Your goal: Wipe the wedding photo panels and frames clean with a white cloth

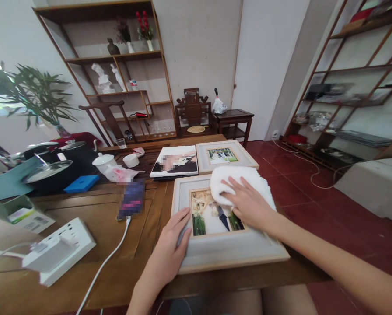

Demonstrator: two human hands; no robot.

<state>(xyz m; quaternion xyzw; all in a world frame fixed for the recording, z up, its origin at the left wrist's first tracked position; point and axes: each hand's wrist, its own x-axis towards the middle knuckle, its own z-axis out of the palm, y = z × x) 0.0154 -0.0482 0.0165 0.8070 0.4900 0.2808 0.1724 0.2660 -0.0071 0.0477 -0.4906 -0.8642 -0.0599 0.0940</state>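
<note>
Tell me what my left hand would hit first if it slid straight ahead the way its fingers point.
Probably the white cloth under the right hand. The left hand lies on the left border of the picture frame, fingers aimed up and right across the photo; depth is uncertain.

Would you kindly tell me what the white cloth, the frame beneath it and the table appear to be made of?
The white cloth under the right hand looks like soft terry or fleece: fluffy, matte nap. The frame touched by the left hand seems pale, matte wood with a grey-white inner border. The table looks like brown varnished wood, with visible grain and panel joints.
</note>
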